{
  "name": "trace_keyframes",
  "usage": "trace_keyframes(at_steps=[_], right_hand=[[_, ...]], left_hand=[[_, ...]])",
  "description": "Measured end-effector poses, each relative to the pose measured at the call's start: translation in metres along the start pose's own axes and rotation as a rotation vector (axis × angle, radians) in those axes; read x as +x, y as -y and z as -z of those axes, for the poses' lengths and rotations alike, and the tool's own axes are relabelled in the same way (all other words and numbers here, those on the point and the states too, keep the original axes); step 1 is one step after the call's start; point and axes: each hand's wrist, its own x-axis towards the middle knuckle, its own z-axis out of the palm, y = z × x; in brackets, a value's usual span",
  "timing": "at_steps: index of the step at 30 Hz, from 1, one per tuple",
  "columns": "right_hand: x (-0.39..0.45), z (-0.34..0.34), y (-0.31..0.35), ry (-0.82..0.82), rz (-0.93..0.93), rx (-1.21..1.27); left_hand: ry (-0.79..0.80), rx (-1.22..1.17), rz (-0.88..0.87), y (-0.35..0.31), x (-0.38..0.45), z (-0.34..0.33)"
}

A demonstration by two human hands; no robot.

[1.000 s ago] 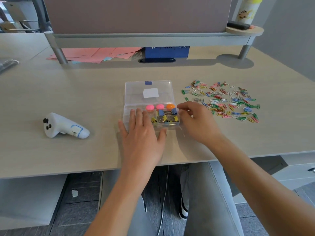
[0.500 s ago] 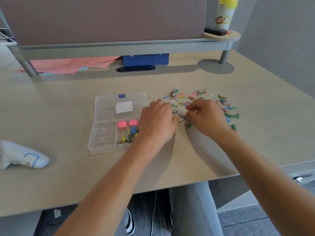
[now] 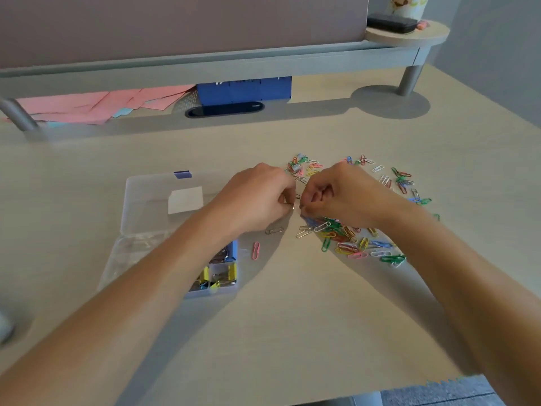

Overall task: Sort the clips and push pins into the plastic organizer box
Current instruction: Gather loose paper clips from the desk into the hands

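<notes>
The clear plastic organizer box [image 3: 146,218] lies open on the desk at left, its lid flat behind it. Yellow and blue binder clips [image 3: 218,276] fill its right compartments, and my left forearm hides part of the box. A pile of coloured paper clips [image 3: 345,240] spreads to the right of the box. My left hand [image 3: 257,197] and my right hand [image 3: 342,194] meet at the pile's left edge, fingers curled, each pinching a small metal clip between the fingertips. One pink clip [image 3: 255,250] and one silver clip [image 3: 274,230] lie apart on the desk.
Pink papers [image 3: 87,104] and a blue box [image 3: 244,89] sit under the grey shelf [image 3: 205,68] at the back. A shelf leg [image 3: 409,80] stands at back right, with a black case [image 3: 392,23] on the round shelf above. A blurred white object [image 3: 3,326] shows at the left edge.
My left hand left the box and moved right to the clip pile. Both hands now pinch at clips close together. The camera turned right, shifting the box to the left.
</notes>
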Motion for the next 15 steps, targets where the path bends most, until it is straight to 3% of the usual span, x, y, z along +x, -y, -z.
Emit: trace_keyframes(at_steps=[2,9,15], right_hand=[[-0.001,-0.001,-0.001,0.013,-0.006,0.019],[-0.009,-0.004,0.005,-0.028,0.014,0.074],[-0.009,0.003,0.016,-0.108,-0.005,0.268]], left_hand=[[-0.019,-0.04,-0.001,0.008,0.001,0.002],[-0.219,-0.514,0.187,0.023,0.004,0.02],[-0.108,-0.582,0.19,0.018,0.009,0.026]])
